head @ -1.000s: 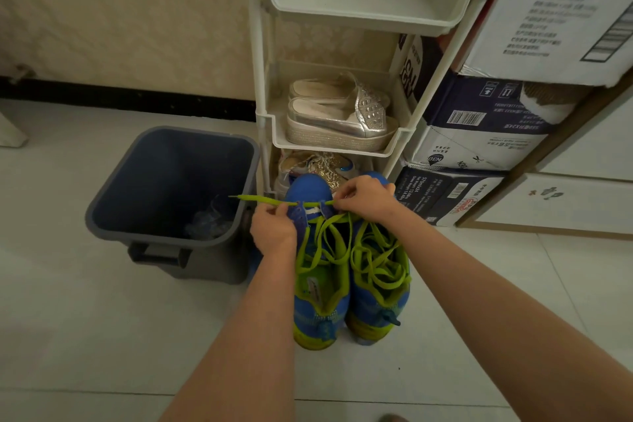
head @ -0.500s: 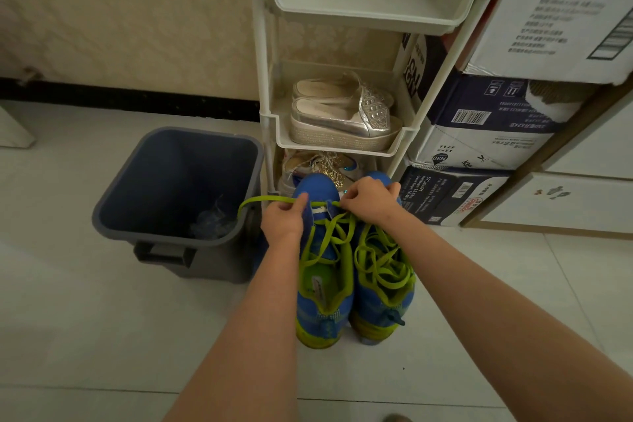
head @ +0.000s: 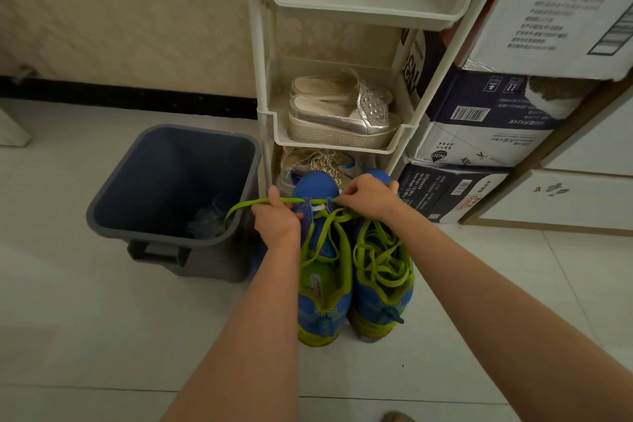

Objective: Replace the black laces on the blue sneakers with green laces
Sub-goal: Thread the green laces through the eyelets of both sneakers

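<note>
Two blue sneakers stand side by side on the floor, toes toward the shelf: the left sneaker (head: 323,288) and the right sneaker (head: 382,291). A green lace (head: 260,205) runs across the left sneaker's toe-end eyelets. My left hand (head: 275,221) pinches that lace at the shoe's left side, and its free end droops left over the bin rim. My right hand (head: 368,197) pinches the lace at the shoe's right side. Loose green lace lies coiled in the right sneaker (head: 380,260). No black lace is visible.
A grey waste bin (head: 171,195) holding crumpled clear plastic stands left of the sneakers. A white plastic shoe rack (head: 339,134) with silver platform slippers and glittery shoes is just behind. Stacked cardboard boxes (head: 486,120) and a framed board stand to the right.
The lace's free end on the left has gone from straight and horizontal to drooping over the bin rim. Both hands stay at the left sneaker's toe end.
</note>
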